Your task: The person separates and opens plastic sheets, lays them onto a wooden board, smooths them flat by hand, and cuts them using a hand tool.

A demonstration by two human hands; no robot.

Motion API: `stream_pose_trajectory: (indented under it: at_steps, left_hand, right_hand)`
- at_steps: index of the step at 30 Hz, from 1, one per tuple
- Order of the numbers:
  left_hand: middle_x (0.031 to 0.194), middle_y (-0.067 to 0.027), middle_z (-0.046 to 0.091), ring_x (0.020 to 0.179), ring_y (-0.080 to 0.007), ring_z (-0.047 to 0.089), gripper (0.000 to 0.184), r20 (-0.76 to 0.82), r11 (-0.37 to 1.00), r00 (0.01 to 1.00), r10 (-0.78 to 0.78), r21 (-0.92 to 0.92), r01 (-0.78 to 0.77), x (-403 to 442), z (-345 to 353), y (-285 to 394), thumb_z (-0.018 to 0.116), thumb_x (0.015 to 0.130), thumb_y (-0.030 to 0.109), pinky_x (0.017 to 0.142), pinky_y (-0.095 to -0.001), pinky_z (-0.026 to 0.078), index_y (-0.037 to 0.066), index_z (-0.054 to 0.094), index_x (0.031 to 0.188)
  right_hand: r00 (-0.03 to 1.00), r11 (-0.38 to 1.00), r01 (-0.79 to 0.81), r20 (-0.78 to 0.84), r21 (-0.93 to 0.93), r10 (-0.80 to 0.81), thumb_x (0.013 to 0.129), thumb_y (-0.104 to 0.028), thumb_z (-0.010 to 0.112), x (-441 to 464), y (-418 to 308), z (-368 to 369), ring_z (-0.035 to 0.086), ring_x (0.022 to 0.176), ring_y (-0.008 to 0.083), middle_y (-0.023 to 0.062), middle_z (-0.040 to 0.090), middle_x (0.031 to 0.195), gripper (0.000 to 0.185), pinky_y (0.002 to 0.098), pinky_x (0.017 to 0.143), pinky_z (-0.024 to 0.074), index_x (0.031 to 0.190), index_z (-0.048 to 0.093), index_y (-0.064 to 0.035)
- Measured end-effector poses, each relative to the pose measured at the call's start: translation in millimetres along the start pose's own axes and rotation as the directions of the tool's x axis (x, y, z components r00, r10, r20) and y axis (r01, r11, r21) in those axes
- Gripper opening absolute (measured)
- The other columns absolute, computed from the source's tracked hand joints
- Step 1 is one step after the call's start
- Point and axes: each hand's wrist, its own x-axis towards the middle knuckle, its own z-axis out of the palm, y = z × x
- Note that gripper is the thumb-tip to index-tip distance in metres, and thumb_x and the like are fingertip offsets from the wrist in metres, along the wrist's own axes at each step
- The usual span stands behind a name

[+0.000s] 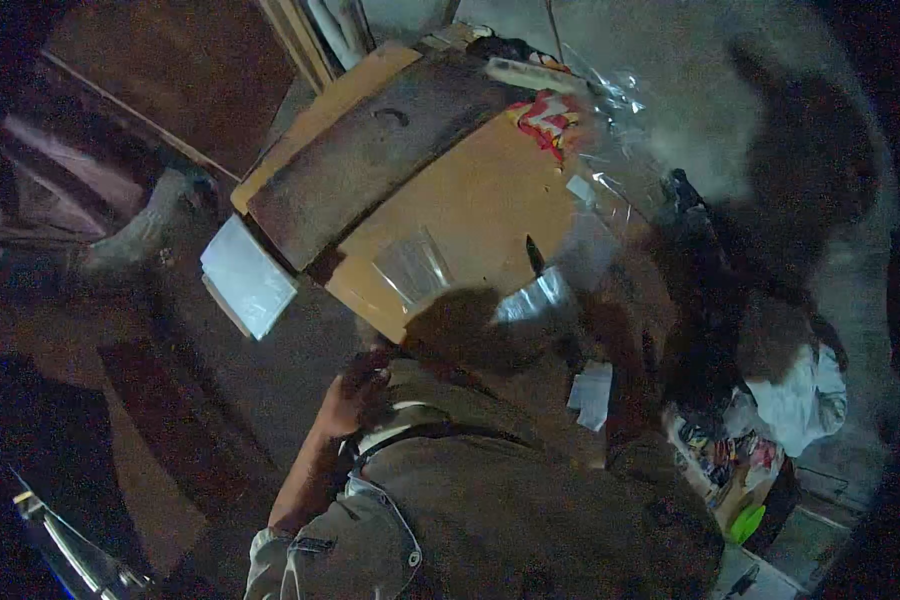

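Observation:
My left hand is at my waist, beside the near corner of the tan tabletop. Shadow covers its fingers, so I cannot tell whether they are closed or hold anything. My right hand is out of view. A clear plastic packet lies on the tabletop near that corner. To its right are a shiny piece of clear plastic and a dark pointed object. Small white packets show lower right, in the shadow.
A long dark board lies along the tabletop's left side. Left of it is a stack of white sheets. A red and yellow wrapper sits at the far end. White bags and mixed packaging are at right.

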Motion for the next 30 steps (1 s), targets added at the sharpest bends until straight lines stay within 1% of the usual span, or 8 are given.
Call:
stream_pose_trajectory:
  at_steps: [2, 5, 8, 10, 17, 20, 26, 30]
  left_hand:
    - [0.125, -0.0148, 0.054, 0.113, -0.0224, 0.053, 0.043, 0.027, 0.999, 1.000, -0.013, -0.039, 0.014, 6.5, -1.3, 9.5, 0.061, 0.085, 0.010, 0.093, -0.0342, 0.043, 0.000, 0.049, 0.124]
    - [0.122, -0.0157, 0.056, 0.112, -0.0229, 0.054, 0.041, 0.056, 0.996, 0.998, 0.006, -0.090, -0.001, 15.1, -0.2, 27.9, 0.060, 0.086, 0.010, 0.093, -0.0344, 0.043, 0.000, 0.049, 0.125]
    - [0.121, -0.0157, 0.057, 0.111, -0.0234, 0.054, 0.039, 0.051, 0.996, 0.995, -0.085, 0.032, 0.084, 22.3, 4.1, 40.2, 0.057, 0.089, 0.011, 0.092, -0.0346, 0.043, 0.000, 0.050, 0.125]
    - [0.122, -0.0155, 0.057, 0.111, -0.0235, 0.055, 0.038, 0.022, 0.969, 0.980, -0.196, 0.156, 0.191, 21.8, 4.3, 39.4, 0.057, 0.090, 0.011, 0.092, -0.0347, 0.043, 0.000, 0.050, 0.126]
    - [0.126, -0.0156, 0.054, 0.116, -0.0221, 0.050, 0.042, 0.078, 0.991, 0.995, -0.063, 0.127, 0.053, 18.8, 0.3, 20.3, 0.055, 0.092, 0.016, 0.095, -0.0341, 0.042, -0.001, 0.046, 0.129]
    - [0.128, -0.0151, 0.053, 0.117, -0.0216, 0.050, 0.043, 0.112, 0.996, 0.993, -0.046, 0.082, 0.037, 21.6, 0.9, 40.3, 0.055, 0.092, 0.015, 0.095, -0.0343, 0.042, -0.001, 0.045, 0.130]
    - [0.126, -0.0136, 0.054, 0.114, -0.0204, 0.051, 0.044, 0.080, 0.992, 0.995, -0.068, -0.100, 0.076, 23.8, 4.5, 39.4, 0.054, 0.093, 0.020, 0.094, -0.0345, 0.043, 0.000, 0.045, 0.131]
    - [0.125, -0.0141, 0.054, 0.113, -0.0211, 0.052, 0.045, 0.092, 0.969, 0.966, -0.243, 0.058, 0.238, 40.7, 10.5, 66.3, 0.052, 0.094, 0.027, 0.094, -0.0346, 0.043, 0.000, 0.046, 0.129]
  right_hand:
    - [0.952, 0.876, -0.294, 0.201, 0.383, 0.232, 0.095, -0.042, 0.039, -20.0, -22.3, -15.2, 0.064, 0.078, 0.0305, 0.0196, 0.064, 0.080, 0.045, 0.0422, 0.076, 0.0491, 0.104, 0.065, -0.0064]
    - [0.966, 0.959, 0.256, -0.060, 0.126, -0.250, 0.093, -0.039, 0.046, -19.3, -11.1, -0.5, 0.064, 0.077, 0.0292, 0.0172, 0.065, 0.081, 0.041, 0.0395, 0.074, 0.0493, 0.097, 0.066, -0.0033]
    - [0.954, 0.486, 0.281, -0.187, 0.827, -0.233, 0.090, -0.030, 0.051, -21.5, -1.5, 17.8, 0.064, 0.082, 0.0276, 0.0168, 0.065, 0.086, 0.032, 0.0383, 0.075, 0.0491, 0.098, 0.064, -0.0015]
    - [0.589, 0.689, 0.724, -0.517, -0.001, -0.620, 0.088, -0.024, 0.054, 34.6, 47.7, 72.1, 0.063, 0.086, 0.0265, 0.0163, 0.065, 0.092, 0.028, 0.0372, 0.077, 0.0485, 0.100, 0.064, -0.0012]
    - [0.365, 0.797, 0.534, -0.773, -0.282, -0.518, 0.088, -0.024, 0.055, -8.7, -14.7, 45.6, 0.061, 0.085, 0.0304, 0.0163, 0.065, 0.094, 0.030, 0.0397, 0.076, 0.0471, 0.103, 0.064, 0.0001]
    - [0.911, 0.495, 0.411, -0.325, 0.765, -0.255, 0.090, -0.028, 0.053, -5.4, -24.3, 30.2, 0.061, 0.082, 0.0298, 0.0171, 0.065, 0.090, 0.034, 0.0411, 0.075, 0.0458, 0.105, 0.062, 0.0007]
    - [0.933, 0.679, 0.359, -0.224, 0.640, -0.282, 0.089, -0.028, 0.057, 27.4, -0.7, 43.6, 0.059, 0.077, 0.0182, 0.0088, 0.062, 0.084, 0.029, 0.0331, 0.071, 0.0460, 0.096, 0.061, -0.0009]
    - [0.940, 0.210, 0.286, -0.232, 0.935, -0.250, 0.086, -0.027, 0.061, -28.9, -49.9, -4.8, 0.055, 0.069, 0.0131, 0.0049, 0.060, 0.076, 0.022, 0.0274, 0.064, 0.0429, 0.086, 0.062, -0.0054]
